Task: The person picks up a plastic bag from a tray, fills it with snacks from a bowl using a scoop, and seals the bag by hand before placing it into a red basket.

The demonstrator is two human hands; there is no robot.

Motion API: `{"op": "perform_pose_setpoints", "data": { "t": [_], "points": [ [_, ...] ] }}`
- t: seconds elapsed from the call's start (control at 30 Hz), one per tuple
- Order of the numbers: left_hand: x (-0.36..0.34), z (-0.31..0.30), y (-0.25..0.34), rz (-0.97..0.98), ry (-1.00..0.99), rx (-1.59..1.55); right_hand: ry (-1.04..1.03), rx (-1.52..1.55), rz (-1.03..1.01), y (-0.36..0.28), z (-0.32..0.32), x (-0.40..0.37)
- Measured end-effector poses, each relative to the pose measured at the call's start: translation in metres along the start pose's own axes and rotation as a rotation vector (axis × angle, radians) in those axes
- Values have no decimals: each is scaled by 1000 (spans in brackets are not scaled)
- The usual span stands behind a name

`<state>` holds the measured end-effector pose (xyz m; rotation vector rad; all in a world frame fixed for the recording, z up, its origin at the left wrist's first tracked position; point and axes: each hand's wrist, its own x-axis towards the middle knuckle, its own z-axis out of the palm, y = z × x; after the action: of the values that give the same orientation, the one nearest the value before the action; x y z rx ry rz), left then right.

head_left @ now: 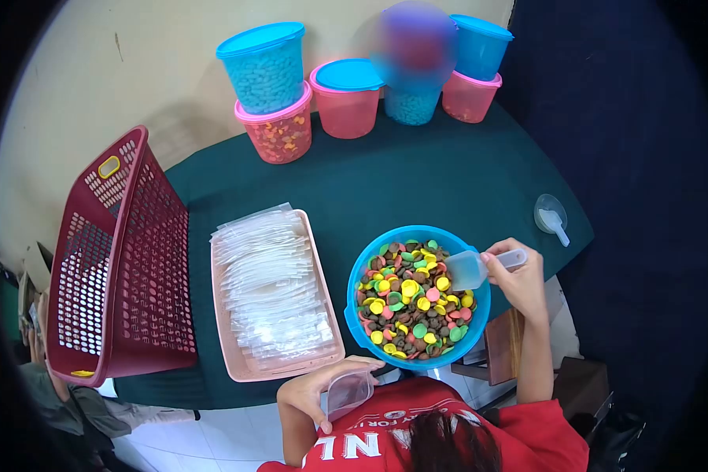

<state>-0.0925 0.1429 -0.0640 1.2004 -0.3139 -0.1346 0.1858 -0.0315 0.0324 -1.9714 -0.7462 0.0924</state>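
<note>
A blue tub (352,322) full of small cup-shaped pieces (417,295) in yellow, green, pink and brown stands near the table's front edge. My right hand (519,275) grips the handle of a translucent plastic scoop (467,271), whose blade rests at the right side of the pieces. Left of the tub, my left hand (311,393) is wrapped round a small clear plastic cup (349,393), held tilted in front of the red shirt. Just beyond that hand lies a pink tray (222,330) filled with rows of clear plastic bags (271,283).
A tall maroon basket (126,259) stands at the left. Lidded blue and pink tubs (346,102) line the back, some stacked. A small clear bowl with a white spoon (552,218) sits near the right edge. Part of another person (75,409) shows at lower left.
</note>
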Motion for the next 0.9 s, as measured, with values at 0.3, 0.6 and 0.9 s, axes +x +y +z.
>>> {"op": "perform_pose_setpoints", "data": {
  "t": [0.3, 0.6, 0.9],
  "points": [
    [-6, -9, -1, 225, 340, -236, 129, 246, 175, 3, 3, -10],
    [7, 12, 0, 49, 331, -121, -294, 353, 314, 15, 11, 16],
    [27, -3, 5, 288, 671, -115, -856, -168, -52, 4, -16, 70]
  ]
}}
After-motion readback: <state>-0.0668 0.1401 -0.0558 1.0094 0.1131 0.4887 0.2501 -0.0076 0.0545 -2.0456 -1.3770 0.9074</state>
